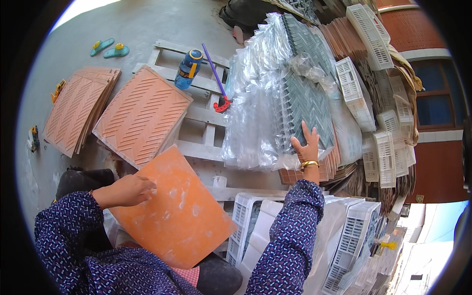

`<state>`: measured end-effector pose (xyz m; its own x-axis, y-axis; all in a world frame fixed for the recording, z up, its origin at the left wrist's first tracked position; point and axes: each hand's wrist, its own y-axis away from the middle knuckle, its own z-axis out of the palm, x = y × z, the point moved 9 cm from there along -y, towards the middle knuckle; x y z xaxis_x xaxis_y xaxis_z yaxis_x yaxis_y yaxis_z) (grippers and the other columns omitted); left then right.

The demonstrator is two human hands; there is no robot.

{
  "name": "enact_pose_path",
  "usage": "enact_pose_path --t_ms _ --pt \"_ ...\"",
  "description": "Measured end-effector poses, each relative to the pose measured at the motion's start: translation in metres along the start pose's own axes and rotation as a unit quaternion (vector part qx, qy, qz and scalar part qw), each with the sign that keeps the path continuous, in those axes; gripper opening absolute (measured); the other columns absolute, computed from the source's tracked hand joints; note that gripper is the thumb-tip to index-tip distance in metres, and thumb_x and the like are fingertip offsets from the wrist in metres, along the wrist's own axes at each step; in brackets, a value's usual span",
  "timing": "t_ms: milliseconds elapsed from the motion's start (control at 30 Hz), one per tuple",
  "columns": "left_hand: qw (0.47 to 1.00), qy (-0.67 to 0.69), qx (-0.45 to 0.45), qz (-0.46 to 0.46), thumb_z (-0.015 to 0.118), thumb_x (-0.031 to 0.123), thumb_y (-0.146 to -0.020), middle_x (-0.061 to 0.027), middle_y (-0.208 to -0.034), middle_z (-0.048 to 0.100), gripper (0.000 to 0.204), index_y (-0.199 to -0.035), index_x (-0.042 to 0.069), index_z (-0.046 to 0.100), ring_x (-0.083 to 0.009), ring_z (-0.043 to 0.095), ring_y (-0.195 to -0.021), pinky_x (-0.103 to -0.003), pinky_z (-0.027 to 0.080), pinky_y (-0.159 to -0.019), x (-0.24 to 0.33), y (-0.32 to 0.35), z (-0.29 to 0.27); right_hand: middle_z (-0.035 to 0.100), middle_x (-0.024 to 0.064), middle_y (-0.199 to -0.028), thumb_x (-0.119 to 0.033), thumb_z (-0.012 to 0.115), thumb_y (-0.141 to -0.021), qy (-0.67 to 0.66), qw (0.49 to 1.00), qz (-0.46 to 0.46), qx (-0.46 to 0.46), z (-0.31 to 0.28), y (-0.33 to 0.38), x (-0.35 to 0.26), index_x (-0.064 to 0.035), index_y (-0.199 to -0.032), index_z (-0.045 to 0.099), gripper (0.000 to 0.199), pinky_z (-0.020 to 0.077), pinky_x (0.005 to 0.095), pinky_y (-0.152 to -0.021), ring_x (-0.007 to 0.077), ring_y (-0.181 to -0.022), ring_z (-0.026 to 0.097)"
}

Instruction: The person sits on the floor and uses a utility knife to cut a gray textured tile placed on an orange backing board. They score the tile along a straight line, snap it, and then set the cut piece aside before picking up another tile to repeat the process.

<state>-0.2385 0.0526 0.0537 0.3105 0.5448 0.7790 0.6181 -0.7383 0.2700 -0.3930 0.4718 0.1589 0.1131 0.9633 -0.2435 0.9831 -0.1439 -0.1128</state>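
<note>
My left hand point(129, 191) is over the upper left part of a flat orange board point(179, 211) that lies tilted across my lap. Its fingers are bent and drawn together; whatever they hold, if anything, is hidden. The board is smooth, with pale smudges. My right hand point(308, 146), with a gold bangle at the wrist, reaches out with fingers spread over a stack of green herringbone mosaic sheets point(307, 105). Its fingertips seem to touch the near end of the stack. Clear plastic film point(255, 108) covers the stack's left side in overlapping layers.
Ridged orange boards point(142, 115) lie in a pile beyond my lap, with another pile point(81, 108) farther left. A blue bottle point(189, 69) and a purple-handled tool point(214, 71) rest on a wooden pallet point(199, 115). White crates point(356, 93) stand at right. Teal slippers point(116, 50) lie on the floor.
</note>
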Motion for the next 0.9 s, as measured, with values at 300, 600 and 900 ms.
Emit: enact_pose_path --t_ms 300,600,900 --pt "1.0 -0.001 -0.015 -0.004 0.058 0.018 -0.073 -0.015 -0.086 0.059 0.028 -0.097 0.002 0.055 -0.0312 0.057 -0.079 -0.039 0.045 -0.069 -0.013 -0.005 0.007 0.023 0.0178 -0.137 -0.044 0.059 -0.069 0.085 0.993 0.068 -0.043 0.005 0.002 0.0 -0.034 -0.129 0.032 0.067 0.0174 0.0556 -0.097 0.0405 -0.126 0.018" --pt "0.997 -0.026 0.013 -0.073 0.054 0.02 -0.072 -0.0171 -0.083 0.06 0.025 -0.09 0.002 0.059 -0.0322 0.058 -0.079 -0.04 0.046 -0.067 -0.058 -0.007 0.003 0.038 0.0133 -0.128 -0.028 0.063 -0.071 0.073 0.983 -0.117 -0.119 0.059 0.187 -0.166 -0.0177 -0.125 0.041 0.059 0.0207 0.0563 -0.094 0.0319 -0.122 0.031" --pt "0.91 0.083 0.278 -0.295 0.05 0.013 -0.071 -0.0235 -0.091 0.057 0.026 -0.09 -0.004 0.055 -0.0336 0.055 -0.088 -0.04 0.044 -0.077 -0.203 -0.02 -0.016 0.054 0.0194 -0.104 -0.031 0.061 -0.07 0.172 0.971 0.086 -0.144 0.057 0.44 -0.099 -0.0041 -0.104 0.057 0.044 0.0364 0.048 -0.083 0.038 -0.098 0.048"
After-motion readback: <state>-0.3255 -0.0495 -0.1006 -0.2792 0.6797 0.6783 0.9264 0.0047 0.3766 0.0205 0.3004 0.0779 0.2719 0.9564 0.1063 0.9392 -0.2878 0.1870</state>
